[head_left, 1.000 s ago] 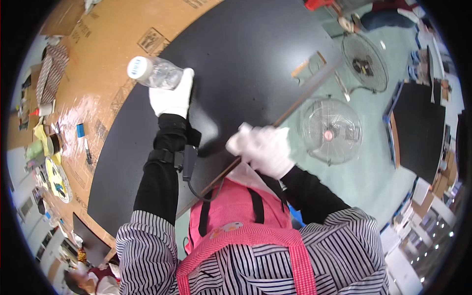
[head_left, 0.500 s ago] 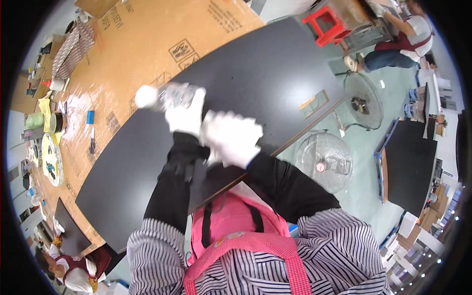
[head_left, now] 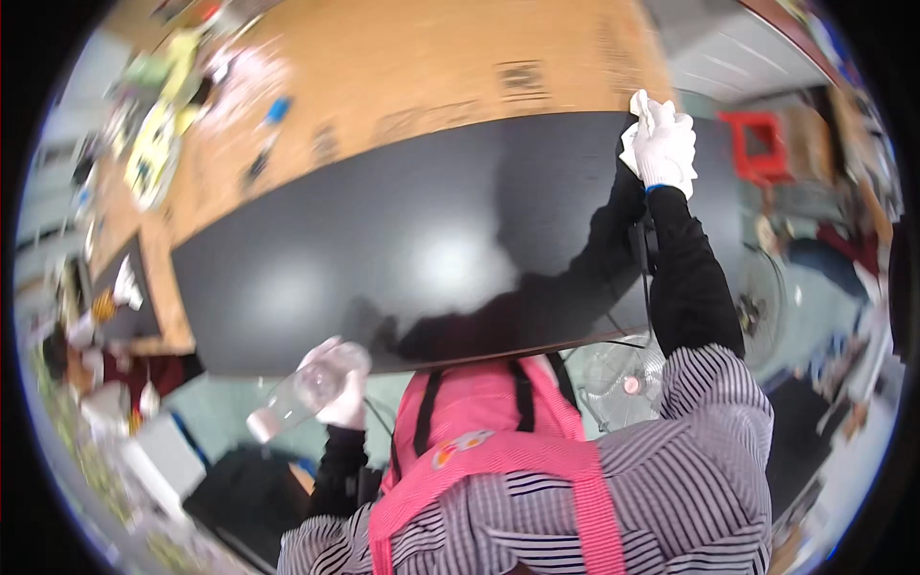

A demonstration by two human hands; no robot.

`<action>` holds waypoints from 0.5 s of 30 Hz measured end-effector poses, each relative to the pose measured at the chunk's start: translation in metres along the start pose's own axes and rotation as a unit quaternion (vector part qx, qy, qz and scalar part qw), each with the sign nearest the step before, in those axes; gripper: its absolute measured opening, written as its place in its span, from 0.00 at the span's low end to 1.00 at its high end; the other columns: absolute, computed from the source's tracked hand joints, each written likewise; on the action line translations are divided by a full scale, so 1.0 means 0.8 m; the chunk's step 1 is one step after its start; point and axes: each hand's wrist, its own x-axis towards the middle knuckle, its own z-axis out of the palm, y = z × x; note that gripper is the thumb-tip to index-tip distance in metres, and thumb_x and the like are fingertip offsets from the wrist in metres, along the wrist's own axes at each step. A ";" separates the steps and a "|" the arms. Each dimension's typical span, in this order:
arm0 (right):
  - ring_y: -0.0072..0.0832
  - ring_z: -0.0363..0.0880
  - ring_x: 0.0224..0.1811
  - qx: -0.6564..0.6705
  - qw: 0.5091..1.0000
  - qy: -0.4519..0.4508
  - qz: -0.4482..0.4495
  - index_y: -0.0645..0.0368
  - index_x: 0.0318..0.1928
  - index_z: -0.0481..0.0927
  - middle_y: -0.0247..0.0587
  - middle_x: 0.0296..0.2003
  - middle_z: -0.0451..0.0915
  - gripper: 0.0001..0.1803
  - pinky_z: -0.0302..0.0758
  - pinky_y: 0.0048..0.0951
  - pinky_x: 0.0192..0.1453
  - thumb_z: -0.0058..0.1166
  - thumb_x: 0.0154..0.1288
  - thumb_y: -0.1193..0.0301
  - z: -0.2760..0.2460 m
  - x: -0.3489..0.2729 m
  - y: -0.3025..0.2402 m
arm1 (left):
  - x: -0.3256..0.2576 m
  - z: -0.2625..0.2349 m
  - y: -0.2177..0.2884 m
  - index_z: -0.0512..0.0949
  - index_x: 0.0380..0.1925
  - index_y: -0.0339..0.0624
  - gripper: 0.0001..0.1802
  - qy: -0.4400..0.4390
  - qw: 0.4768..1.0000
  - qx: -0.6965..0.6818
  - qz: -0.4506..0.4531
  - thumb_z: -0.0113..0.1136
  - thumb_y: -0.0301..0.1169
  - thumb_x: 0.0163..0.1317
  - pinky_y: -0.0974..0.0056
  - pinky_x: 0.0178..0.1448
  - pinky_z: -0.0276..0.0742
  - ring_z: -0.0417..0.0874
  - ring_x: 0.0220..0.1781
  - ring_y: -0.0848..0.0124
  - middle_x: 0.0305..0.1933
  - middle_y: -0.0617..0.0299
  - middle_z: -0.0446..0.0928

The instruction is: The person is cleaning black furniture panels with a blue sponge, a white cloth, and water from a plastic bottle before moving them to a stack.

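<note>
A clear plastic bottle with a white cap point(head_left: 305, 391) is in my white-gloved left hand point(head_left: 342, 383), just off the near edge of a large dark panel point(head_left: 402, 211). The cap end points down and to the left. At the panel's far right corner, my gloved right hand point(head_left: 665, 153) presses a white cloth point(head_left: 644, 120) against the surface, fingers closed on it. Dark reflections of my arm and body show on the glossy panel.
Brown cardboard point(head_left: 402, 57) lies beneath and beyond the panel. A blue block point(head_left: 278, 110) rests on it at the left. On the right are a red stool point(head_left: 757, 146) and a floor fan point(head_left: 623, 383). A co-worker point(head_left: 115, 379) is at the lower left.
My hands have moved apart: the left came back with the bottle past the near edge, the right reached to the far right corner with the cloth. My view has turned.
</note>
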 end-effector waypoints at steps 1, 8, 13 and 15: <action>0.53 0.82 0.51 0.047 0.999 -0.009 -0.008 0.43 0.58 0.79 0.50 0.50 0.78 0.19 0.83 0.53 0.52 0.59 0.69 0.57 -0.009 -0.023 -0.072 | -0.016 0.005 0.007 0.76 0.56 0.34 0.28 0.028 0.996 -0.089 -0.001 0.70 0.16 0.52 0.53 0.64 0.81 0.82 0.60 0.61 0.59 0.47 0.81; 0.49 0.84 0.42 0.211 0.899 -0.208 -0.321 0.50 0.47 0.75 0.49 0.37 0.82 0.15 0.82 0.51 0.46 0.59 0.59 0.67 -0.081 -0.226 -0.344 | -0.097 -0.046 0.019 0.72 0.65 0.38 0.37 -0.118 0.962 -0.179 -0.169 0.77 0.22 0.54 0.54 0.62 0.83 0.84 0.56 0.63 0.58 0.53 0.81; 0.43 0.84 0.38 0.239 0.803 -0.299 -0.458 0.50 0.55 0.79 0.42 0.40 0.83 0.22 0.78 0.48 0.41 0.62 0.59 0.63 -0.105 -0.383 -0.364 | -0.104 -0.086 0.030 0.74 0.65 0.42 0.42 -0.294 0.941 0.140 -0.094 0.84 0.32 0.49 0.60 0.58 0.84 0.88 0.50 0.64 0.48 0.59 0.86; 0.42 0.84 0.36 0.339 0.724 -0.246 -0.549 0.51 0.65 0.79 0.43 0.41 0.84 0.30 0.79 0.47 0.39 0.63 0.59 0.64 -0.097 -0.419 -0.323 | -0.118 -0.098 0.019 0.81 0.55 0.39 0.40 -0.209 0.965 0.157 0.027 0.87 0.39 0.41 0.62 0.48 0.84 0.88 0.39 0.61 0.38 0.62 0.86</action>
